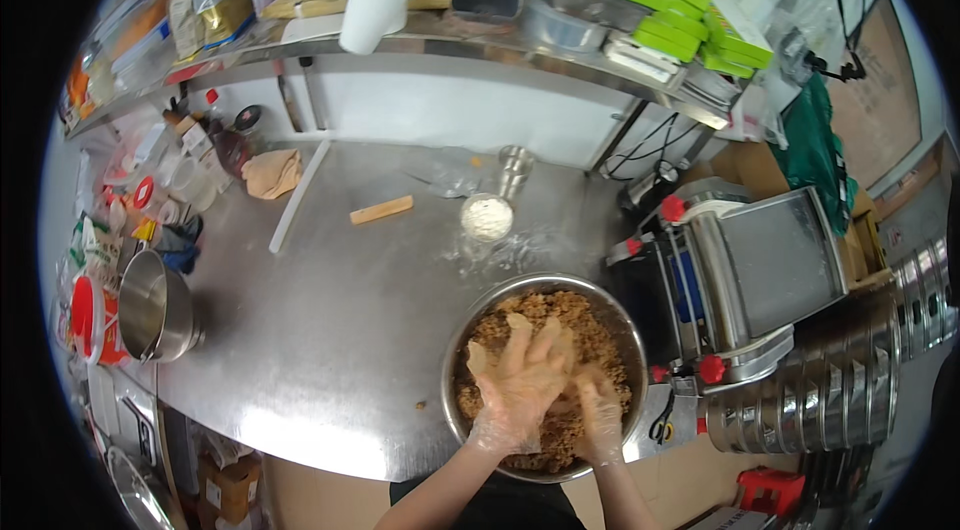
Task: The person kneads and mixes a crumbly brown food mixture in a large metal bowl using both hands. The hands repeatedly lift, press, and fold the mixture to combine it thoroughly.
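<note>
A large stainless steel bowl (454,402) stands at the table's front edge, holding a brown crumbly mixture (559,301). Both hands wear clear plastic gloves. Over the bowl, my left hand (523,380) is turned palm up with its fingers apart; bits of residue cling to the glove. My right hand (600,410) is lower, beside it, at the bowl's right side, its fingertips close to the left palm and the mixture. Whether those right fingers hold any mixture is hidden.
Beyond the bowl are a cup of white powder (487,218) and a metal cup (516,166). A dough roller machine (750,267) stands right, near scissors (661,417). A wooden stick (382,210), white rod (300,196) and steel pot (154,308) lie leftward. A loaded shelf (450,46) spans the back.
</note>
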A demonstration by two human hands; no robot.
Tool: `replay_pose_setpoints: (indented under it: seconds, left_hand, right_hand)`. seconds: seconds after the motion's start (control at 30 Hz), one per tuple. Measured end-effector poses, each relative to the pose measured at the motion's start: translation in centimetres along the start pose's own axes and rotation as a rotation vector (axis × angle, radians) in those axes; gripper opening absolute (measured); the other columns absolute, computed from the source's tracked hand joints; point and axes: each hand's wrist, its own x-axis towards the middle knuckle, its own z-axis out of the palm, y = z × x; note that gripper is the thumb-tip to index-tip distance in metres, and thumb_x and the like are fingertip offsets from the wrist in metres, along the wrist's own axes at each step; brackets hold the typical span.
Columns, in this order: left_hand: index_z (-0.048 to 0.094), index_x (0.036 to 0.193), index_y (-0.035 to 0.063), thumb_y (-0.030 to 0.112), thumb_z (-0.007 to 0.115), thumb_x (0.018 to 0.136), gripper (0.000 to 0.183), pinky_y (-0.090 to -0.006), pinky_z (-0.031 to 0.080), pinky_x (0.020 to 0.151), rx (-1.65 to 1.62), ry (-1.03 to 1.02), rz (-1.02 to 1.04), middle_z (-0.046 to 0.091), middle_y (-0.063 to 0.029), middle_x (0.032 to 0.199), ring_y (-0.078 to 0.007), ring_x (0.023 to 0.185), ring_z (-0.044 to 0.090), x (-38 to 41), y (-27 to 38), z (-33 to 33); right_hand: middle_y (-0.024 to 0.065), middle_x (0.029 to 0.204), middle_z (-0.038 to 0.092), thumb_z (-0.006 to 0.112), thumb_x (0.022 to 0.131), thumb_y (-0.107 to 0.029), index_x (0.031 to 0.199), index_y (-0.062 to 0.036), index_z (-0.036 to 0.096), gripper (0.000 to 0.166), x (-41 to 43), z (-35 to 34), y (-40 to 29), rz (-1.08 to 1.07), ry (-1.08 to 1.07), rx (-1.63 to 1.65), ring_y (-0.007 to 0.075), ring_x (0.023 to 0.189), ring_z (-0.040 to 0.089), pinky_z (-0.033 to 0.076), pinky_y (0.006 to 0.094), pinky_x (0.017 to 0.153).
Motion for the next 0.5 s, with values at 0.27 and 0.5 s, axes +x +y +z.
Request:
replay_pose_setpoints:
  seconds: [0.27,0.5]
  left_hand:
    - [0.016,0.161,0.0353,0.096,0.04,0.072,0.11,-0.0662,0.011,0.12,0.017,0.093,-0.128,0.01,-0.0123,0.168,-0.0393,0.154,0.006,2.2,-1.4,-1.2]
    - [-0.007,0.162,0.0253,0.092,0.048,0.072,0.124,-0.0649,0.021,0.12,-0.099,0.281,-0.203,0.006,-0.0125,0.168,-0.0407,0.152,0.013,3.8,-0.3,-1.6]
  right_hand:
    - [0.0057,0.081,0.068,0.068,0.096,-0.011,0.089,-0.0002,0.069,0.013,-1.8,0.7,0.5,-0.087,-0.269,-0.37,0.0164,0.073,0.062,0.05,0.031,0.069]
    - [0.0114,0.086,0.071,0.07,0.087,0.002,0.09,-0.0034,0.072,0.006,-3.8,1.6,1.4,-0.272,-0.302,-0.612,0.0224,0.08,0.068,0.057,0.0348,0.075]
